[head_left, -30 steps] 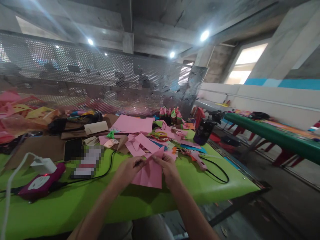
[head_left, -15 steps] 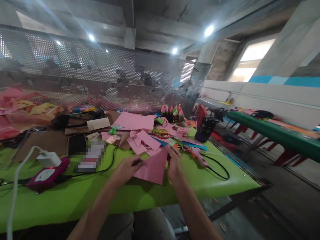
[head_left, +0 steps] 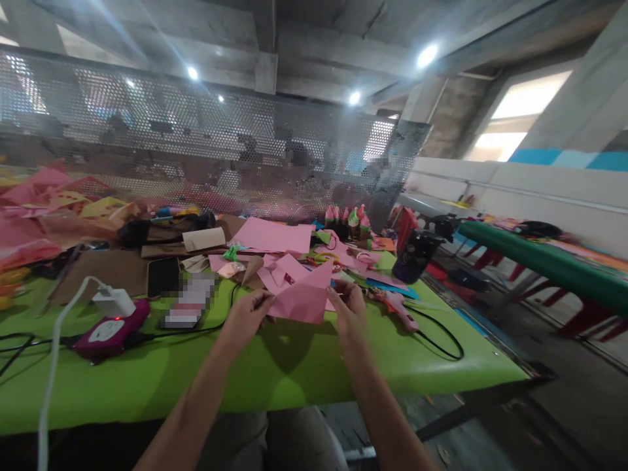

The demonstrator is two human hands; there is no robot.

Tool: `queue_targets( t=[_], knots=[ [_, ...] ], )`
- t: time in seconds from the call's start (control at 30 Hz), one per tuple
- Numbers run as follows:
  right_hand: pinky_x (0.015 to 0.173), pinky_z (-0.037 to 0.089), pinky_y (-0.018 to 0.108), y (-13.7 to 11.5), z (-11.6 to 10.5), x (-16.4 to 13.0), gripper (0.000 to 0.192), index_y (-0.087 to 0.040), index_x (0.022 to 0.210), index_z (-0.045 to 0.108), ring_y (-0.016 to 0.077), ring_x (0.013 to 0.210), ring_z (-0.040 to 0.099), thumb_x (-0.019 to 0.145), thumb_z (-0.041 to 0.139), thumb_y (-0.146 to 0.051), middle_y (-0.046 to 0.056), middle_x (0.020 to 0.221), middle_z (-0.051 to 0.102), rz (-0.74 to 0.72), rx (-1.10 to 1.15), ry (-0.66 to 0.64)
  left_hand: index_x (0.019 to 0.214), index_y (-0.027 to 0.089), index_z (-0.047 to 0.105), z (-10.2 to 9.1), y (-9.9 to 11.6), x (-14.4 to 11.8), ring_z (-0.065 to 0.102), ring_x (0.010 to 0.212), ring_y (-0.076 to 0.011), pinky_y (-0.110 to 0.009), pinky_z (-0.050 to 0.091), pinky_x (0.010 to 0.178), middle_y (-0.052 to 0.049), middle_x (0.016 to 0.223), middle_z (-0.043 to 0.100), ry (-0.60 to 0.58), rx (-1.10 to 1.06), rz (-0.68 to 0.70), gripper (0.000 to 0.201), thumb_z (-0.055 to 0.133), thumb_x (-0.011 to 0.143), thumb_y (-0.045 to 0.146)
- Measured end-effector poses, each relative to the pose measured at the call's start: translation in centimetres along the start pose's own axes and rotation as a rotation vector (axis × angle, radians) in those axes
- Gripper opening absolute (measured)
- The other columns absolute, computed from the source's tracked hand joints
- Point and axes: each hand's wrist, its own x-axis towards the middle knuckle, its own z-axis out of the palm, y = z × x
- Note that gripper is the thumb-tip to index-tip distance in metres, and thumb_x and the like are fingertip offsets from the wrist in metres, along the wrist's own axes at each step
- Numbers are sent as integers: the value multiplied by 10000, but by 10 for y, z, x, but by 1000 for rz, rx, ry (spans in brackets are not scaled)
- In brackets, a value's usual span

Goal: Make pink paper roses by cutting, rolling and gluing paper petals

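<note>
Between my hands a pink sheet of paper (head_left: 305, 299) is held up over the green tabletop, its upper corner pointing to the top right. My left hand (head_left: 248, 318) pinches its left edge, fingers closed. On the right edge, my right hand (head_left: 347, 306) grips the sheet between thumb and fingers. Behind it lie more pink paper pieces (head_left: 275, 235). A pink glue gun (head_left: 403, 315) with a black cord rests to the right of my right hand. Scissors with a red and yellow handle (head_left: 326, 261) lie partly among the papers.
At left are a purple power strip (head_left: 112, 333) with a white charger (head_left: 114, 302), a phone (head_left: 163, 277) and another, blurred-out phone (head_left: 189, 302). A dark bin (head_left: 416, 255) stands at the right edge. Small green-and-pink cone crafts (head_left: 354, 222) stand at the back before a perforated metal screen (head_left: 220, 150).
The pink sheet has been raised and tilted, so it looks shorter, with its corner higher. Both hands still hold it. The view has shifted slightly to the left.
</note>
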Motion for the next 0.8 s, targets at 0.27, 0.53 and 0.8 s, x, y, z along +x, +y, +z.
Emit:
queue_targets(
  t=[0.27,0.53,0.8],
  knots=[
    [632,454,293,2,5,-4,297,-202,860,664,174,680,571,678,782,-405,15,779,670,80,19,-203,865,198,634,4,-5,-1,633,600,-166,-258,446,594,-7,712,668,103,173,142,191,481,882,311],
    [631,489,297,3,10,-11,300,-182,839,732,197,678,633,605,839,-337,22,778,741,173,39,-289,848,191,675,12,6,1,588,863,-233,-349,428,791,-63,863,676,168,363,326,176,513,888,247],
    [548,495,300,-3,14,-16,292,-165,803,772,198,586,633,649,818,-408,43,708,740,232,80,-323,1010,216,695,23,12,0,607,938,-251,-368,411,838,-67,971,716,220,428,347,241,528,859,130]
  ],
)
